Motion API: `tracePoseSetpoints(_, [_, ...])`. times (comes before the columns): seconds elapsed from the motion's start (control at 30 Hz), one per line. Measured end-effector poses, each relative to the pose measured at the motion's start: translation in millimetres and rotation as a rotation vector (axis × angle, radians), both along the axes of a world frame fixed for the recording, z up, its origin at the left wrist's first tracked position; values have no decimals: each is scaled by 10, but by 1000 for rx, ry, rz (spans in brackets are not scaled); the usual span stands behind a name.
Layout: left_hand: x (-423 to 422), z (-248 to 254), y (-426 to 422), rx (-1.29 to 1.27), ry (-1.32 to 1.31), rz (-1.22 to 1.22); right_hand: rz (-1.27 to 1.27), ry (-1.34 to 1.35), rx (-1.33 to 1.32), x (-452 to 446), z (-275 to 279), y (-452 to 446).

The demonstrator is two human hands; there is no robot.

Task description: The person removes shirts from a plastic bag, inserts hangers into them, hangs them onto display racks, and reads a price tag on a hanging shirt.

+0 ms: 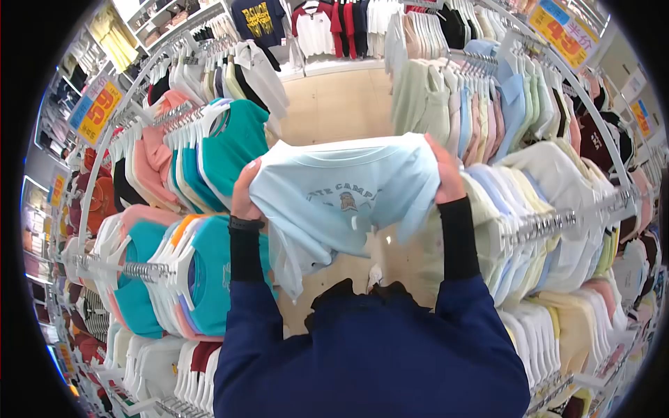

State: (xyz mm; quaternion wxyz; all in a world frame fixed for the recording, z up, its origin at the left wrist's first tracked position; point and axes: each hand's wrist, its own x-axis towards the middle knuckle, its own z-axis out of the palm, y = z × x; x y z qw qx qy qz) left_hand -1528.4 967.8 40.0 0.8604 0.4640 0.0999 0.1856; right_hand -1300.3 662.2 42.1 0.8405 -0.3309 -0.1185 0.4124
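A light blue T-shirt [348,174] with dark printed lettering and a small figure on its front hangs stretched between my two hands. My left hand [245,189] grips it at one shoulder, with the fingers wrapped behind the cloth. At the opposite shoulder my right hand [447,173] is closed on the fabric in the same way. The neckline runs along the top edge, and the lower part droops in loose folds. A white tag dangles near the middle of the shirt.
Racks of hanging clothes stand on both sides, with teal shirts [233,146] on the left and pale tops [543,209] on the right. Price signs [97,110] top the rails. A tiled floor aisle [334,104] leads to a wall display of shirts [313,31].
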Motion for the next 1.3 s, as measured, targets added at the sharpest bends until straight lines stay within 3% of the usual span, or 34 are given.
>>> tracePoseSetpoints(0.13, [509, -157, -87, -70, 36, -13, -104, -37, -185, -1, -27, 511])
tracePoseSetpoints(0.23, [827, -204, -251, 60, 38, -50, -111, -140, -182, 36, -149, 755])
tracePoseSetpoints(0.33, [1122, -238, -187, 71, 53, -40, -320, -212, -205, 67, -74, 1099])
tracePoseSetpoints(0.43, [1421, -341, -13, 291, 65, -52, -60, -419, -294, 151, -42, 1420])
tracePoseSetpoints(0.53, [1778, -384, 255, 546, 13, -90, -68, -411, -263, 316, -119, 1828])
tracePoseSetpoints(0.83, [2474, -389, 1155, 772, -30, 33, -176, -441, -346, 904, -96, 2766])
tracePoseSetpoints(0.93, [2742, -425, 1405, 764, -49, 15, -188, -456, -374, 1116, -144, 3011])
tracePoseSetpoints(1.13, [3221, -238, 1841, 996, -128, -66, -237, -415, -410, 1681, -246, 3423])
tracePoseSetpoints(1.3, [3927, -419, 2232, 1040, -40, 8, -366, -450, -416, 2266, -501, 3915])
